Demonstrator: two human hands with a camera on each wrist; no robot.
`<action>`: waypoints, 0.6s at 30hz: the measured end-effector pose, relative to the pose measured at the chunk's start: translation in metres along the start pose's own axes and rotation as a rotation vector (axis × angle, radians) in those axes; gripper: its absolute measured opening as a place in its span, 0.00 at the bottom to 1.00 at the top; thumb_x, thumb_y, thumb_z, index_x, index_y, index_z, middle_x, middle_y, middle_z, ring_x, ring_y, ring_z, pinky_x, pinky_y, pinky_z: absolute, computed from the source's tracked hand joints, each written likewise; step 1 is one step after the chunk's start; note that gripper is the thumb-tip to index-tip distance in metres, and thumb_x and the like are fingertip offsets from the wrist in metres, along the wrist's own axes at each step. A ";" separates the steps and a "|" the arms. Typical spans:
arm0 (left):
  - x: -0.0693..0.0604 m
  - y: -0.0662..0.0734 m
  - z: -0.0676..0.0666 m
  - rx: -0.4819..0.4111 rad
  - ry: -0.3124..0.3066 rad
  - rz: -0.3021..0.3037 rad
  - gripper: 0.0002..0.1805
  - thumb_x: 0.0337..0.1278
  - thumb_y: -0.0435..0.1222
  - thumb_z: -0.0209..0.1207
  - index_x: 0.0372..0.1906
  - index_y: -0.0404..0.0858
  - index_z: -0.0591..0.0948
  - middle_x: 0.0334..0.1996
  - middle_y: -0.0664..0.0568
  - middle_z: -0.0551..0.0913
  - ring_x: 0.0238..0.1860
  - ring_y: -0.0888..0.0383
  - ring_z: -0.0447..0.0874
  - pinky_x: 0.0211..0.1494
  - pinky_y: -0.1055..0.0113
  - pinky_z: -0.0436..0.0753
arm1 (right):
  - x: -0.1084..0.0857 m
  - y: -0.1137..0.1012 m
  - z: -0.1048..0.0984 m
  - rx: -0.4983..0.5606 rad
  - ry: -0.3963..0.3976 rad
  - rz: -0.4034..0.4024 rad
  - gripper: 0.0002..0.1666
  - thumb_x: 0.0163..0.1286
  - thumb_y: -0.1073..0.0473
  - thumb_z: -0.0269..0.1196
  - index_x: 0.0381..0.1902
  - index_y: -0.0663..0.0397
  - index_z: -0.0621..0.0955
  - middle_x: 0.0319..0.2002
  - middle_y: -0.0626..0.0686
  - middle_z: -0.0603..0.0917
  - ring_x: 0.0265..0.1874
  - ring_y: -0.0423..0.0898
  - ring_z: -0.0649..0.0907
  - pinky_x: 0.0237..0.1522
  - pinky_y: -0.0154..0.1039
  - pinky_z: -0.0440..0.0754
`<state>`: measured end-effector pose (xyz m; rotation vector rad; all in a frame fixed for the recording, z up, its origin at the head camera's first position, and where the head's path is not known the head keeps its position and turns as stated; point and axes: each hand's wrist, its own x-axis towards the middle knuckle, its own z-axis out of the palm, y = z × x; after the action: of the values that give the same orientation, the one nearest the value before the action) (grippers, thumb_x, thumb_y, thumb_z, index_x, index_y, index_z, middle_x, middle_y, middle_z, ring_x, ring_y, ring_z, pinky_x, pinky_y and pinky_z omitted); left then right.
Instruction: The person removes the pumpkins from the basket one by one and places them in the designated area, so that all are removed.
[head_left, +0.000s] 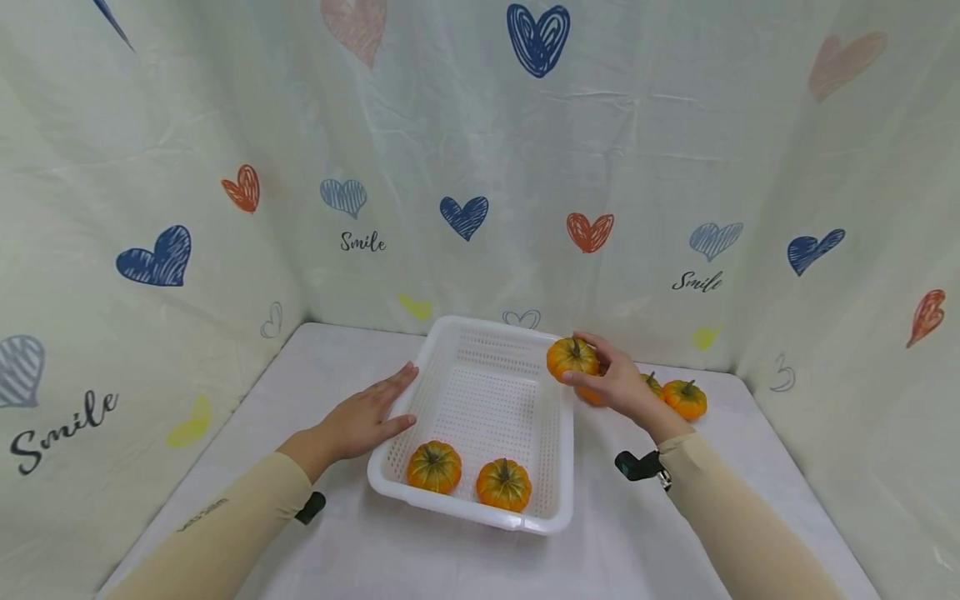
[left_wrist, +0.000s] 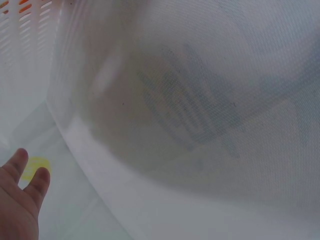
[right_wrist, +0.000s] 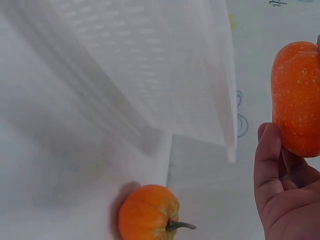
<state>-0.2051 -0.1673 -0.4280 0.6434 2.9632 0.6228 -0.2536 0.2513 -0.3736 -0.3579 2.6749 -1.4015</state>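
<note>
A white perforated plastic basket (head_left: 567, 467) stands at the middle of the table. Two small orange pumpkins lie inside along its near side, one pumpkin (head_left: 434, 467) at the left and another pumpkin (head_left: 503, 485) to its right. My left hand (head_left: 367, 417) rests against the basket's left rim with its fingers straight. At the far right corner, my right hand (head_left: 618, 379) grips a pumpkin (head_left: 572, 358) by its sides, level with the rim. The right wrist view shows this held pumpkin (right_wrist: 298, 100) between thumb and fingers, and a pumpkin (right_wrist: 149, 212) below on the table.
Right of the basket, more pumpkins sit on the table, partly behind my right hand: a pumpkin (head_left: 686, 400) at the far right and others beside it. A curtain (head_left: 465, 125) printed with hearts encloses the white table (head_left: 330, 550) at the back and sides.
</note>
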 end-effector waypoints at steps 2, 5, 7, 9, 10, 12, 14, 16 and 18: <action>0.000 0.000 0.000 -0.001 0.001 0.001 0.43 0.70 0.55 0.53 0.81 0.45 0.50 0.79 0.50 0.50 0.75 0.43 0.54 0.70 0.39 0.61 | -0.004 0.006 -0.004 -0.009 0.007 0.021 0.53 0.59 0.38 0.72 0.77 0.41 0.62 0.71 0.60 0.66 0.65 0.61 0.69 0.62 0.58 0.73; 0.000 0.000 0.000 -0.001 0.003 0.004 0.43 0.70 0.55 0.53 0.81 0.45 0.50 0.79 0.50 0.50 0.76 0.44 0.54 0.71 0.39 0.61 | -0.010 0.015 -0.008 -0.024 0.022 0.049 0.54 0.58 0.36 0.71 0.77 0.41 0.62 0.73 0.60 0.63 0.67 0.63 0.67 0.62 0.60 0.72; 0.001 0.000 0.000 0.001 0.003 0.006 0.43 0.70 0.55 0.54 0.81 0.45 0.50 0.79 0.50 0.50 0.76 0.43 0.54 0.71 0.40 0.61 | -0.015 0.022 -0.011 -0.031 0.029 0.065 0.54 0.59 0.35 0.71 0.77 0.41 0.61 0.74 0.61 0.61 0.68 0.64 0.65 0.62 0.61 0.72; 0.001 0.000 0.000 0.005 0.005 0.008 0.43 0.70 0.55 0.54 0.81 0.44 0.51 0.79 0.50 0.50 0.75 0.43 0.54 0.71 0.40 0.61 | -0.019 0.029 -0.013 -0.033 0.032 0.078 0.55 0.59 0.35 0.70 0.78 0.41 0.60 0.75 0.62 0.59 0.69 0.64 0.65 0.62 0.61 0.72; 0.001 0.000 0.000 0.007 0.005 0.008 0.43 0.70 0.55 0.54 0.81 0.44 0.51 0.79 0.50 0.50 0.75 0.43 0.54 0.71 0.40 0.61 | -0.021 0.032 -0.014 -0.026 0.035 0.087 0.55 0.59 0.35 0.71 0.78 0.41 0.60 0.75 0.62 0.59 0.69 0.65 0.65 0.62 0.61 0.72; 0.000 0.000 0.000 0.007 0.006 0.009 0.43 0.70 0.54 0.54 0.81 0.44 0.51 0.79 0.49 0.50 0.75 0.43 0.54 0.71 0.40 0.61 | -0.025 0.038 -0.016 -0.022 0.036 0.095 0.54 0.59 0.35 0.70 0.78 0.40 0.60 0.75 0.62 0.59 0.68 0.65 0.65 0.61 0.61 0.72; 0.000 0.000 0.000 0.006 0.004 0.007 0.43 0.70 0.54 0.54 0.81 0.44 0.51 0.79 0.49 0.50 0.75 0.43 0.54 0.71 0.40 0.61 | -0.027 0.044 -0.017 -0.026 0.035 0.098 0.54 0.59 0.34 0.70 0.78 0.40 0.60 0.75 0.62 0.59 0.68 0.65 0.65 0.61 0.61 0.72; 0.000 0.000 -0.001 0.000 0.000 0.005 0.43 0.70 0.54 0.54 0.81 0.44 0.50 0.79 0.49 0.50 0.76 0.43 0.54 0.71 0.40 0.61 | -0.030 0.049 -0.018 -0.035 0.038 0.111 0.55 0.58 0.33 0.70 0.77 0.39 0.61 0.75 0.62 0.59 0.68 0.65 0.65 0.61 0.62 0.72; 0.000 0.001 -0.001 -0.002 -0.003 0.002 0.43 0.70 0.55 0.54 0.81 0.44 0.50 0.79 0.49 0.50 0.76 0.43 0.54 0.71 0.40 0.60 | -0.033 0.054 -0.019 -0.046 0.038 0.121 0.56 0.57 0.32 0.70 0.78 0.40 0.60 0.75 0.62 0.58 0.69 0.66 0.64 0.61 0.63 0.71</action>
<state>-0.2047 -0.1669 -0.4269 0.6468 2.9587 0.6241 -0.2342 0.3044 -0.4079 -0.1715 2.7119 -1.3286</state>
